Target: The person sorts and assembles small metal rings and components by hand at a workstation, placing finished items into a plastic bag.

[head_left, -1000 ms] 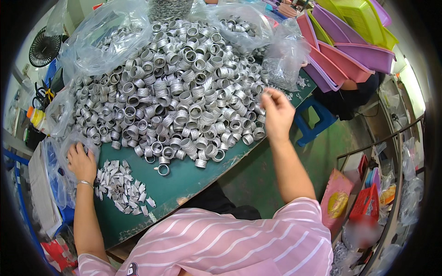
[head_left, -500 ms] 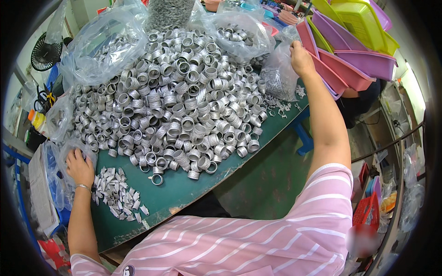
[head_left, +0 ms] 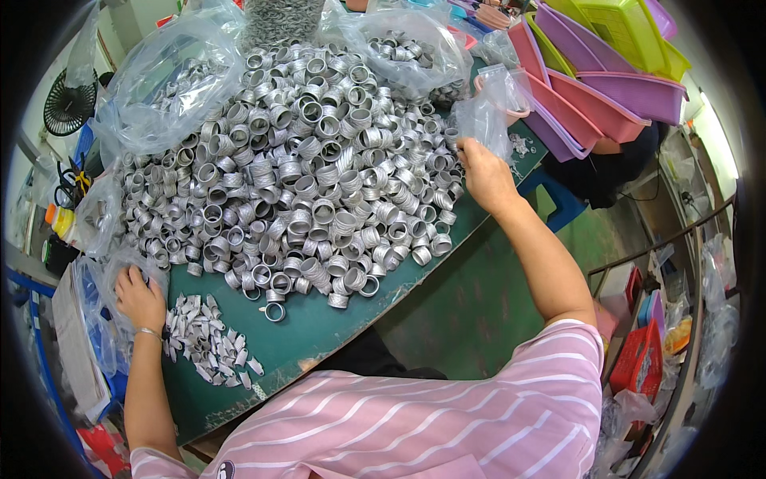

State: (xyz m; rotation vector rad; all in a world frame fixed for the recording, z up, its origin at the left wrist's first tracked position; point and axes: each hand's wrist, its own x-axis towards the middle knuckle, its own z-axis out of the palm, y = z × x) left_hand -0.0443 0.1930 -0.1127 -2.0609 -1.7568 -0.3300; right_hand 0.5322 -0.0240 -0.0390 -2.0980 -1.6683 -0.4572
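Reaching toward one o'clock from the body, the right hand [head_left: 487, 177] had its fingers closed on the near end of a clear bag [head_left: 488, 120], which lay at twelve o'clock from it. A lopsided tug might have torn the thin film; a sideways sweep toward nine o'clock could have knocked loose rings [head_left: 319, 180] off the bench [head_left: 319, 323]. Stacked basins [head_left: 594, 84] crowded the bag at two o'clock. Far across, the left hand [head_left: 140, 297] rested against crumpled plastic [head_left: 120, 266], its grip impossible to tell, with small grey pieces [head_left: 209, 342] at four o'clock from it.
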